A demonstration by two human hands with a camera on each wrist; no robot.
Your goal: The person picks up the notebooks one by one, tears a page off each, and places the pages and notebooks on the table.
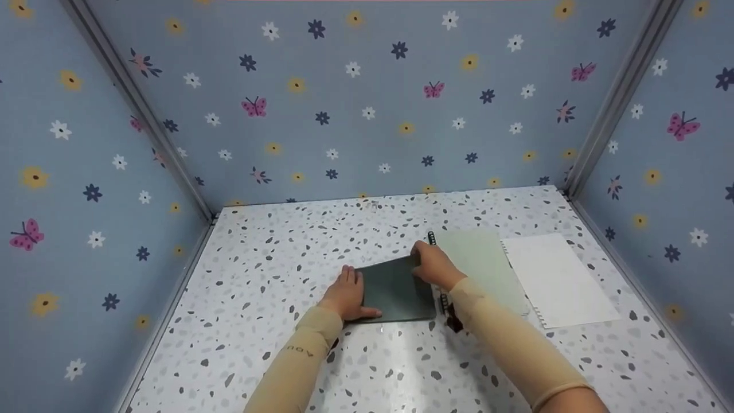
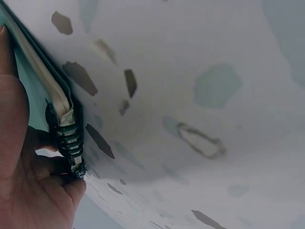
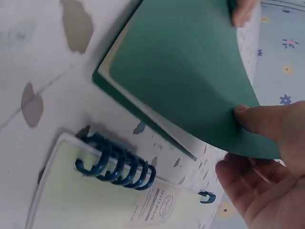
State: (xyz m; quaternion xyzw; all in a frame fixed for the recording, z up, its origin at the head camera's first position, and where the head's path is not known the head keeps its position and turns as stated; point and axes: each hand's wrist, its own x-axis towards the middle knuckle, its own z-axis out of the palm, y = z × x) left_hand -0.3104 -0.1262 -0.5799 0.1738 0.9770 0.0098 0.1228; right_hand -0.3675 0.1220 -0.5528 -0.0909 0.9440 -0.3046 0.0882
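A dark green ring-bound notebook (image 1: 395, 292) lies on the table with its front cover partly lifted. My right hand (image 1: 437, 267) pinches the cover at its far right corner; in the right wrist view the thumb presses on top and the fingers curl underneath. The cover (image 3: 186, 71) bows upward there, and pale pages show below it. Along the left side, my left hand (image 1: 345, 293) holds the notebook by its bound edge. Its thumb lies on the cover, and its fingers are at the dark green rings (image 2: 69, 138); their tips are hidden in the left wrist view.
Just right of the green notebook lies a pale green notebook (image 1: 476, 258) with blue rings (image 3: 119, 164) and small printing on its cover. Beyond it is a white sheet (image 1: 562, 281) with a punched left edge. Flower-patterned walls (image 1: 367, 103) enclose the speckled table (image 1: 264, 246).
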